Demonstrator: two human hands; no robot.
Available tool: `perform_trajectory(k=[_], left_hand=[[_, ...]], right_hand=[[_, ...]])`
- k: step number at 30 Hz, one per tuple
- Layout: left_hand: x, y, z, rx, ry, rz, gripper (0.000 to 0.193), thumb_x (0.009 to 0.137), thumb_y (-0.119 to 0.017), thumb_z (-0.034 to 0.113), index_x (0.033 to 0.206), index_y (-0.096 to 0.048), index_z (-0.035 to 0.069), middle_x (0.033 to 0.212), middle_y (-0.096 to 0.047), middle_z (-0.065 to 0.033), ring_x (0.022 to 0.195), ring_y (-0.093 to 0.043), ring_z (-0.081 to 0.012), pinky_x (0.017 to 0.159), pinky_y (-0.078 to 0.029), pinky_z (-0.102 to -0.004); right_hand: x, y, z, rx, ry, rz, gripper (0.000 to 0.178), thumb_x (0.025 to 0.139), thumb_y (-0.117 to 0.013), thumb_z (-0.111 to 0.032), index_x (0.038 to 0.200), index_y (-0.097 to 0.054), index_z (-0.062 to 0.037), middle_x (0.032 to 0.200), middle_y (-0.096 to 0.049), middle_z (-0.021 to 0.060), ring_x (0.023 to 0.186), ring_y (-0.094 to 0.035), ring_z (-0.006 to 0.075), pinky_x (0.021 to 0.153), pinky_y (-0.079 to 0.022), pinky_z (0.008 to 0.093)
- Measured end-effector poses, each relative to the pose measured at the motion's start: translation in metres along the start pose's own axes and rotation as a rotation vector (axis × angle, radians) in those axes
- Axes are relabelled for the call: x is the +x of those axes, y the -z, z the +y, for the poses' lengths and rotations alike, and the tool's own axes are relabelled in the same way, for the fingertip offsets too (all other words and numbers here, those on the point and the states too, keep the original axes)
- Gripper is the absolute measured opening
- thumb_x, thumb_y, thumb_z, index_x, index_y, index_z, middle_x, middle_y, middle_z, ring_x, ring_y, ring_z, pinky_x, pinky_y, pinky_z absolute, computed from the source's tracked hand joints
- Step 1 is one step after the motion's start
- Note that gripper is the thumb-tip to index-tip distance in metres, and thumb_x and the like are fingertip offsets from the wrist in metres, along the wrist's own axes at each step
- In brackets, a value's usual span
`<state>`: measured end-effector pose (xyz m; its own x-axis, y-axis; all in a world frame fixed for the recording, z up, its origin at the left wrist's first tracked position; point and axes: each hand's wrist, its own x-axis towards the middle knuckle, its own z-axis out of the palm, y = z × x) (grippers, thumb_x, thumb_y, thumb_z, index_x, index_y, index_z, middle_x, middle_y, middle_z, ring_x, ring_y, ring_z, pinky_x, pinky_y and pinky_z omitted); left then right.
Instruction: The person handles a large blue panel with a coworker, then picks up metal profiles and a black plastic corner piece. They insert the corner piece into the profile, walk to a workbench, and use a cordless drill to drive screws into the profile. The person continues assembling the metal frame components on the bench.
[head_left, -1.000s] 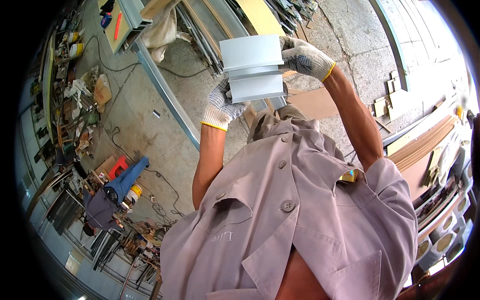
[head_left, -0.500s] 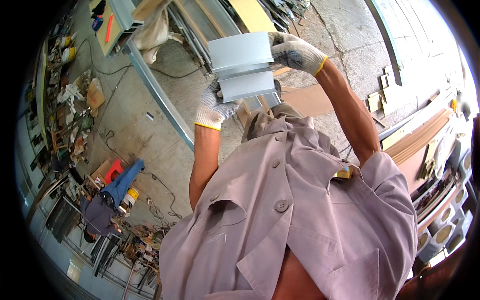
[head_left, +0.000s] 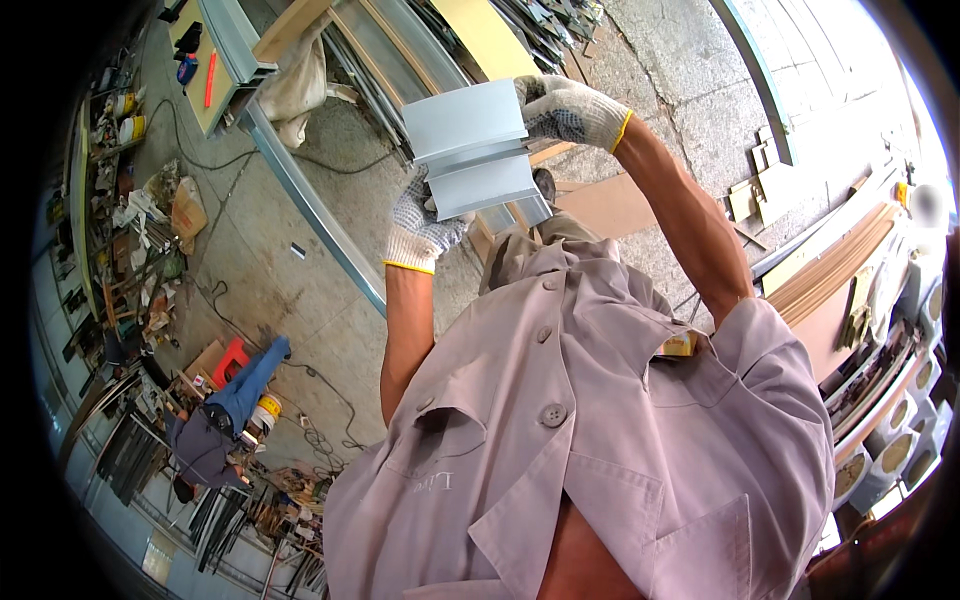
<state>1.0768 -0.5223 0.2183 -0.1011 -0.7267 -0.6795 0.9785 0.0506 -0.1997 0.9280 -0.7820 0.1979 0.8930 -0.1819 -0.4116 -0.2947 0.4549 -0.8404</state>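
Note:
A short piece of light grey bent metal profile (head_left: pixel 468 122), with a stepped groove across its middle, is held up in front of me between both hands. My left hand (head_left: pixel 425 222), in a knitted work glove with a yellow cuff, grips its lower left side; the fingertips are partly hidden behind the metal. At the upper right edge my right hand (head_left: pixel 570 108), in a matching glove, is closed on the piece with bent fingers. Below it a shoe and my trouser legs partly show.
Long metal profiles (head_left: pixel 320 205) and boards lie ahead and to the left. A bench (head_left: pixel 222 75) holds a red pencil-like tool and a tape measure. Brown cardboard (head_left: pixel 610 205) lies on the floor. Another person (head_left: pixel 215 435) bends at the lower left near buckets and cables. Stacked strips (head_left: pixel 840 265) stand right.
The metal piece has tilted a little and shifted slightly left and down, both hands moving with it. Both hands keep their hold.

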Motion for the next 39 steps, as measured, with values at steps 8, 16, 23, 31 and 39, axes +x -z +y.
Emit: perform_trajectory(k=[8, 16, 23, 31, 39], left_hand=[[0.002, 0.0, -0.003, -0.116, 0.007, -0.029, 0.027, 0.109, -0.045, 0.025, 0.096, -0.063, 0.008, 0.059, -0.048, 0.0053, 0.04, -0.036, -0.0049, 0.046, -0.037, -0.0283], [0.003, 0.003, -0.004, -0.102, -0.012, -0.013, 0.027, 0.109, -0.046, 0.023, 0.095, -0.064, 0.008, 0.057, -0.046, 0.0066, 0.039, -0.036, -0.0046, 0.046, -0.039, -0.0292], [0.004, 0.002, -0.002, -0.106, -0.009, 0.083, 0.03, 0.106, -0.053, 0.032, 0.088, -0.064, 0.011, 0.053, -0.046, 0.0072, 0.038, -0.034, -0.006, 0.045, -0.039, -0.0298], [0.004, 0.015, 0.006, -0.09, 0.025, -0.014, 0.025, 0.106, -0.052, 0.027, 0.094, -0.065, 0.01, 0.059, -0.048, 0.0062, 0.041, -0.034, -0.0052, 0.049, -0.038, -0.0277], [0.004, 0.037, 0.012, -0.052, -0.087, 0.027, 0.02, 0.103, -0.06, 0.028, 0.102, -0.075, 0.016, 0.053, -0.042, 0.0076, 0.042, -0.033, -0.0081, 0.053, -0.047, -0.0356]], right_hand=[[-0.002, -0.001, -0.002, -0.029, 0.024, 0.004, 0.019, 0.09, -0.072, -0.007, 0.107, -0.067, 0.0007, 0.095, -0.07, 0.0069, 0.081, -0.07, 0.0128, 0.075, -0.059, 0.027], [0.0, -0.002, 0.0, 0.031, -0.018, 0.012, 0.018, 0.091, -0.071, -0.007, 0.105, -0.065, 0.001, 0.095, -0.07, 0.0064, 0.082, -0.069, 0.0129, 0.078, -0.06, 0.0279], [0.002, -0.008, -0.003, 0.031, -0.047, 0.014, 0.01, 0.091, -0.072, -0.009, 0.093, -0.063, -0.0034, 0.084, -0.064, 0.0017, 0.074, -0.066, 0.01, 0.072, -0.058, 0.0266], [0.007, -0.014, -0.003, 0.111, -0.047, -0.005, 0.011, 0.09, -0.072, -0.005, 0.091, -0.061, -0.0055, 0.083, -0.065, 0.0031, 0.072, -0.067, 0.0106, 0.064, -0.058, 0.0246], [0.036, -0.024, 0.0, 0.269, -0.075, 0.138, 0.01, 0.092, -0.07, -0.009, 0.099, -0.063, -0.0048, 0.083, -0.067, 0.0037, 0.066, -0.066, 0.0141, 0.059, -0.06, 0.0284]])
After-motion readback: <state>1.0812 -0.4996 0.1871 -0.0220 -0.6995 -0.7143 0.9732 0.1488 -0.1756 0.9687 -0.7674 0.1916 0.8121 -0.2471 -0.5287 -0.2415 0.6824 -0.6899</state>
